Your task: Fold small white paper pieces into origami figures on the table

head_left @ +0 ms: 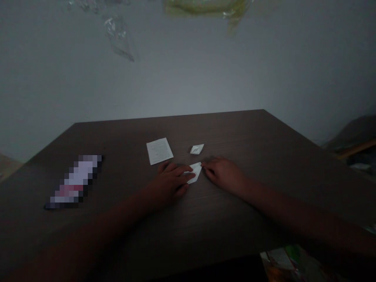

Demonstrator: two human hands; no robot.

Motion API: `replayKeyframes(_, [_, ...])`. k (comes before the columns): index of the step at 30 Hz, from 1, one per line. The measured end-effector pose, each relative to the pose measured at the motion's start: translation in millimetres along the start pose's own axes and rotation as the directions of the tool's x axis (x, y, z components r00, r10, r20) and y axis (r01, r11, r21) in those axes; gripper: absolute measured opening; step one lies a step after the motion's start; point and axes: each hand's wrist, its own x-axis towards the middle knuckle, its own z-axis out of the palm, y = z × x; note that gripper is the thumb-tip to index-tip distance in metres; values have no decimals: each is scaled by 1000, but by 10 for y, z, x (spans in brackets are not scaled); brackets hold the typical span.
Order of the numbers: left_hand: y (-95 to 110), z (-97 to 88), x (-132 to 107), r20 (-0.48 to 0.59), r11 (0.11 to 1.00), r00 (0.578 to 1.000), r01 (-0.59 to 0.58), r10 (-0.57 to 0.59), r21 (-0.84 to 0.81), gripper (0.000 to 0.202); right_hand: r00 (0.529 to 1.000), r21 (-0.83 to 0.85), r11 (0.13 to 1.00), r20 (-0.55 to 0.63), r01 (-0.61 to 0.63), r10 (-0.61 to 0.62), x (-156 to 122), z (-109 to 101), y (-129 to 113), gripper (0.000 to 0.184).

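A small folded white paper lies on the dark wooden table. My left hand rests on its left part with fingers flat, pressing it down. My right hand pinches the paper's right tip with thumb and fingertips. Just behind it sits a smaller folded white paper piece. A flat square sheet of white paper lies to the left of that, apart from both hands.
A long pixelated object lies on the table's left side. A pale wall rises behind the table, with clear plastic and something yellowish hanging at the top. Clutter shows at the right edge and below the table's front.
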Motion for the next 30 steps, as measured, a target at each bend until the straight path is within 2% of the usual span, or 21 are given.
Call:
replayKeyframes(4, [-2, 3, 0, -25, 1000, 1000, -13, 13, 20, 42, 999, -21, 1000, 51, -10, 11, -3, -20, -46, 27])
replayKeyframes(11, [-13, 47, -2, -33, 999, 999, -34, 34, 4, 47, 999, 3, 1000, 42, 8, -8, -54, 0, -194, 21])
replayKeyframes(16, [10, 23, 13, -28, 999, 999, -26, 26, -19, 45, 1000, 80, 997, 10, 4, -4, -103, 28, -270, 36])
replayKeyframes(21, [21, -8, 21, -23, 1000, 999, -22, 22, -17, 43, 996, 104, 991, 19, -89, 88, -69, 11, -265, 42])
replayKeyframes(27, [-15, 7, 27, -19, 1000, 1000, -20, 20, 2, 46, 977, 76, 975, 41, -210, 208, 51, -16, -141, 28])
replayKeyframes(30, [-9, -7, 29, -3, 1000, 1000, -10, 10, 11, 46, 965, 45, 965, 52, -258, 256, 86, -21, -91, 29])
